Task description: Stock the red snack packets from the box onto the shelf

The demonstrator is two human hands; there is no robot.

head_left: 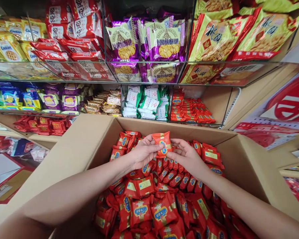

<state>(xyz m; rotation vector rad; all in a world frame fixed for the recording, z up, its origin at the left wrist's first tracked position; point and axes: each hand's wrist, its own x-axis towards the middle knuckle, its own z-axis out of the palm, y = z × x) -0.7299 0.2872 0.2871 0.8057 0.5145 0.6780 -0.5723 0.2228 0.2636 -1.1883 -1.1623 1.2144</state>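
Note:
Over the open cardboard box (149,125), both of my hands hold one small red snack packet (161,144) with a gold stripe and a blue label. My left hand (145,152) pinches it from the left, thumb across its front. From the right, my right hand (185,155) grips its lower edge and side between thumb and fingers. Beneath my hands, many red snack packets (141,209) of the same look fill the box. Some lie loose in a heap, others stand on edge in rows. My forearms hide part of the pile.
Behind the box, a low shelf compartment holds similar red packets (191,108), beside green-and-white packets (149,103). Above, a glass-fronted shelf (147,71) carries purple biscuit packets (164,41) and yellow-red bags (211,39). A red-and-white sign (289,99) hangs at right.

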